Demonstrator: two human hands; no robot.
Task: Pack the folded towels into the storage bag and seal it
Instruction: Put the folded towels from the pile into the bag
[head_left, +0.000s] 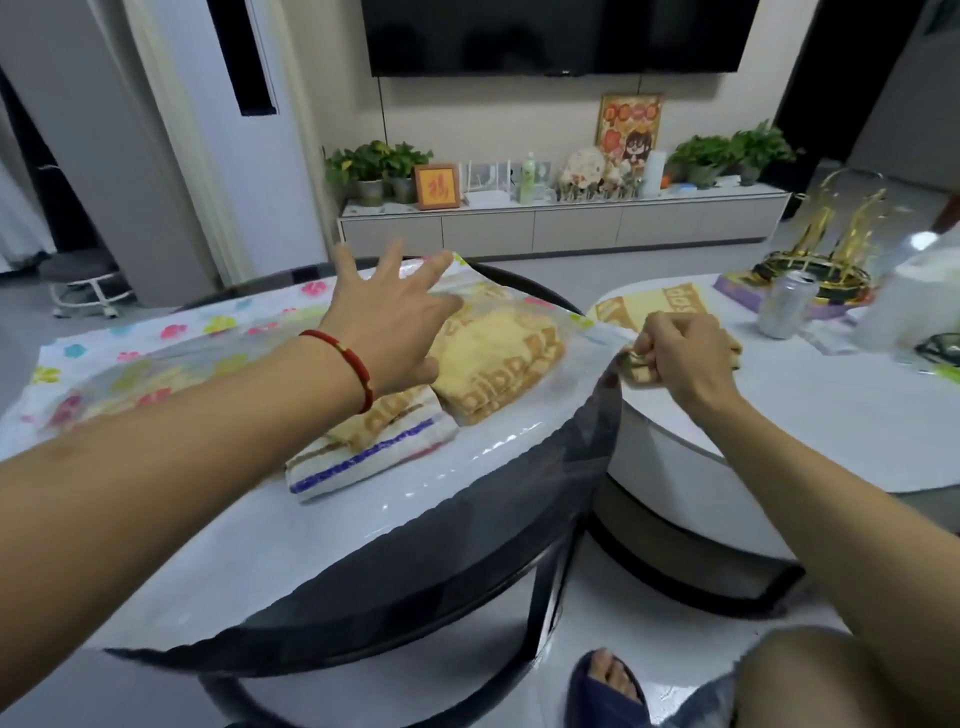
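A clear storage bag (171, 343) printed with coloured paw marks lies across the round dark table (415, 587). Inside it I see a folded yellow towel (504, 358) and a folded white towel with blue and brown stripes (374, 452). My left hand (389, 317), fingers spread, hovers over the bag near its far corner and holds nothing. My right hand (680, 353) is closed on the bag's right edge, pinching what looks like a small slider. Another yellow towel (649, 306) lies beyond that hand on the white table.
A white oval table (831, 436) stands to the right, carrying a drink can (787, 304), a golden ornament (826, 260) and a white roll. A low TV cabinet with plants lines the far wall. My knee and slippered foot show at the bottom right.
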